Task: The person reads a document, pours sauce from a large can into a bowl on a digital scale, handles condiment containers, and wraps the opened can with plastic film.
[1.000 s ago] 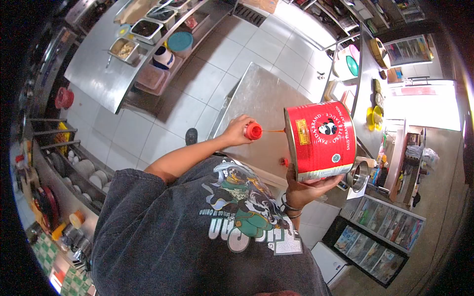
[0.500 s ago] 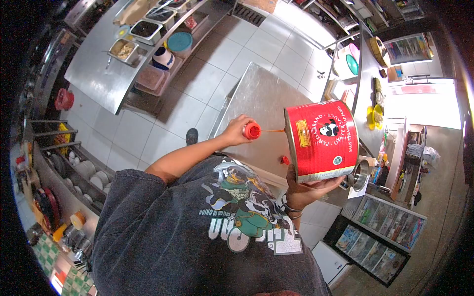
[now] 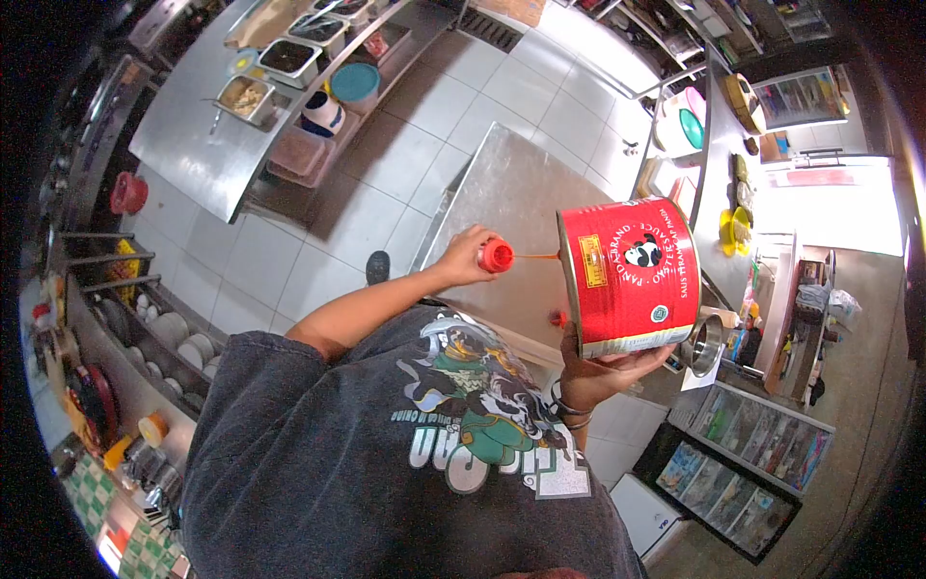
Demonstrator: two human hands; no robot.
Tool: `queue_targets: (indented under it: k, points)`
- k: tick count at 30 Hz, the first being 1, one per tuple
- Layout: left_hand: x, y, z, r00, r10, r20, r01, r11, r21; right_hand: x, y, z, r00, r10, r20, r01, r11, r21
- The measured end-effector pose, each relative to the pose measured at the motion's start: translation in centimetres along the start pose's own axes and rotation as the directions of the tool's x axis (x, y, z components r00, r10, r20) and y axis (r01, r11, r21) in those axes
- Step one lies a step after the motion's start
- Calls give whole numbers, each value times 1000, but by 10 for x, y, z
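Note:
A large red can with a panda label is tilted on its side above the steel table. My right hand is closed on its lower side. From the can's rim a thin orange-brown stream runs to the open mouth of a red bottle. Around that bottle, the fingers of my left hand are wrapped, and most of its body is hidden. A small red cap lies on the table just left of the can.
A metal bowl is right of the can. At the upper left, a steel counter bears food trays, with tubs on its lower shelf. Plates stand in a rack at the left. A glass-door fridge is at the lower right.
The can and bottle stay almost where they were, with the stream still running between them. The can has shifted very slightly to the right.

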State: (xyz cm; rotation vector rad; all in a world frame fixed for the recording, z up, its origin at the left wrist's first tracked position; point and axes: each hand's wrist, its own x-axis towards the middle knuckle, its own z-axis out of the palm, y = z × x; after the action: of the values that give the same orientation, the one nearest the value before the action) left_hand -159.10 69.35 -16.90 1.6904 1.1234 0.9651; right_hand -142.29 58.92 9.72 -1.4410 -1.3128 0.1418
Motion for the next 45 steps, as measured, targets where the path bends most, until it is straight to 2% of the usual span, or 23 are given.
queue_targets:
  k: [6,15,19,21,25,28,31,33,37,39,45]
  points:
    - [0,5,-4,999,43,-5,-43,998,36,1,-12,6,997,78,-21,-74,988,138]
    - [0,5,-2,999,36,0,-36,998,57,1,-6,1,1000,21,-7,-21,1000,21]
    - [1,5,-1,999,37,3,-38,998,55,1,-4,0,1000,8,0,-8,999,48]
    - [1,6,-1,999,48,1,-47,996,79,0,-5,1,999,42,-10,-41,993,115]
    - [1,4,0,999,39,7,-40,995,86,-2,-5,3,995,90,-31,-86,991,107]
    - [0,3,0,999,49,-3,-49,996,78,0,-9,5,983,174,-61,-153,954,257]
    - [0,5,0,999,50,-10,-49,996,78,1,-12,3,988,151,-35,-140,966,216]
    - [0,9,-3,1000,29,2,-29,998,60,1,-13,3,999,38,-3,-38,997,63]
    - [2,8,-3,998,63,-24,-62,997,37,0,-9,3,997,70,-26,-68,994,84]
    - [2,14,-5,998,55,-33,-54,998,42,1,-4,-2,1000,3,4,-3,1000,12]
    - [3,19,-8,999,49,-11,-49,998,44,1,-5,-3,1000,-16,10,16,999,-48]
